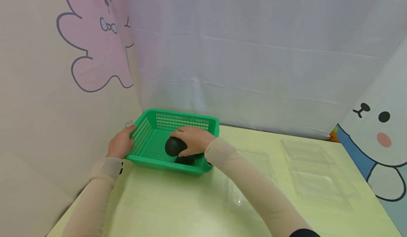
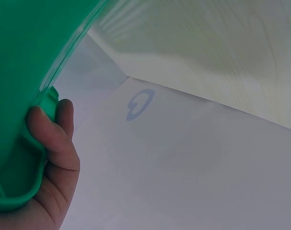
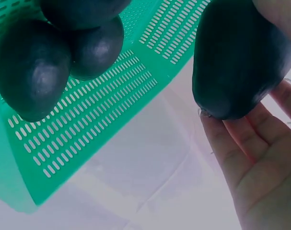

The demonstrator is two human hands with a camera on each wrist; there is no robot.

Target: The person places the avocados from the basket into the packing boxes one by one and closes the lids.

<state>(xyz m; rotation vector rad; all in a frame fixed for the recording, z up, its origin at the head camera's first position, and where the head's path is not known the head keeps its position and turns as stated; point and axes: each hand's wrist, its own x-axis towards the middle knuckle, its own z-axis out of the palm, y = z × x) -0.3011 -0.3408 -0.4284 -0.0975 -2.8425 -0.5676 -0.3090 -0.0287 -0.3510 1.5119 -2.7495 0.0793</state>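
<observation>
My left hand (image 1: 121, 144) grips the left rim of a green plastic basket (image 1: 165, 166) with slotted walls. In the left wrist view, that hand's fingers (image 2: 56, 141) curl at the basket's edge. My right hand (image 1: 195, 139) holds a dark, smooth avocado (image 1: 175, 146) over the right part of the basket. The right wrist view shows this avocado (image 3: 241, 62) between the thumb and several fingers, with a small stem nub at its end. Other dark avocados (image 3: 35, 72) lie together in the basket, partly hidden in the head view by the right hand.
Clear plastic clamshell boxes lie on the pale yellow table (image 1: 165, 201): one box (image 1: 235, 194) partly behind my right forearm, another box (image 1: 314, 177) farther right. A white curtain (image 1: 254, 70) hangs behind the table, and a cartoon-printed sheet (image 1: 98, 53) lines the left side.
</observation>
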